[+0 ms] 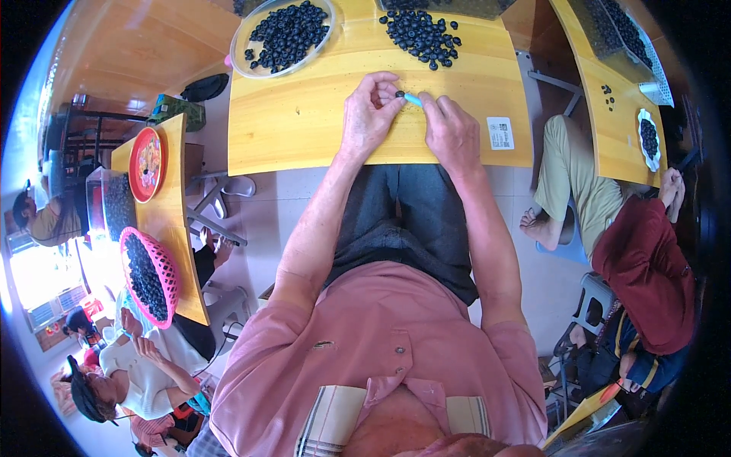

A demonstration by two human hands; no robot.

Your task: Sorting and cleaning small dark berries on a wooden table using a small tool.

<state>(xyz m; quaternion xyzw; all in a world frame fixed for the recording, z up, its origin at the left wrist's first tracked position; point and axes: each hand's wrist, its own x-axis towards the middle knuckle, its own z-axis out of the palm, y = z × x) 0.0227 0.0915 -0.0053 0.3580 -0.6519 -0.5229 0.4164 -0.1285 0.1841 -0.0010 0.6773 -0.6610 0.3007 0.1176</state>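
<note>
My left hand (371,114) is above the near part of the yellow wooden table, its thumb and fingers closed on a small dark round berry (400,94). My right hand (451,129) is closed on a slim light-blue tool (412,99). The tool's tip meets the berry or lies right beside it; its working end is too small to make out. Farther off on the table is a loose heap of similar dark berries (422,36). To its left, a round clear tub (242,61) holds many more.
A white printed label (500,133) lies right of my hands. A clear box (457,6) stands at the far edge. On the left table (171,213) are a red tray (135,179) and a pink basket (173,278) of berries. People sit at both side tables; the right one (620,152) bears a white dish.
</note>
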